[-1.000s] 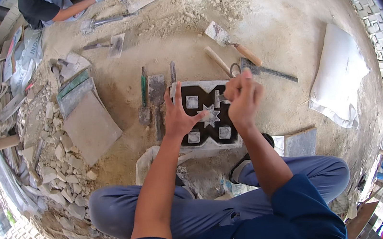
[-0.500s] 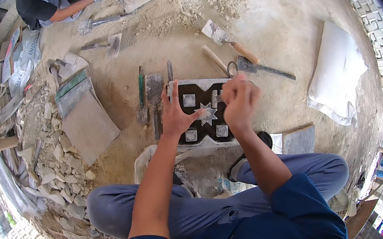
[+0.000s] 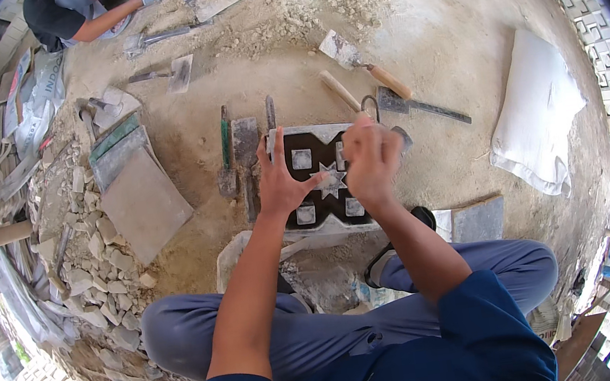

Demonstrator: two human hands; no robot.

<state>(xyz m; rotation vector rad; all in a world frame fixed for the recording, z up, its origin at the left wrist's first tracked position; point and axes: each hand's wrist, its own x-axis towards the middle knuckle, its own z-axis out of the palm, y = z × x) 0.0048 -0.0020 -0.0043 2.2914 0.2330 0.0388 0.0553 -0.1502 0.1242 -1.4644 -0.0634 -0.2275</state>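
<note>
A dark rectangular mould (image 3: 314, 160) with pale square insets and a pale star (image 3: 333, 184) in its middle lies on the sandy ground in front of my crossed legs. My left hand (image 3: 281, 182) rests flat on the mould's left part with fingers spread. My right hand (image 3: 370, 159) is curled over the mould's right part, knuckles up. Whatever is under its fingers is hidden.
A green-handled tool (image 3: 225, 143) and flat blades lie left of the mould; trowels (image 3: 361, 63) and a scraper (image 3: 417, 105) lie behind it. A grey slab (image 3: 143, 204) and rubble (image 3: 89, 250) sit at left, a white sack (image 3: 538, 113) at right. Another person (image 3: 96, 6) works at the far top.
My right hand has shifted slightly left over the mould's right side. My left hand stays pressed on the mould.
</note>
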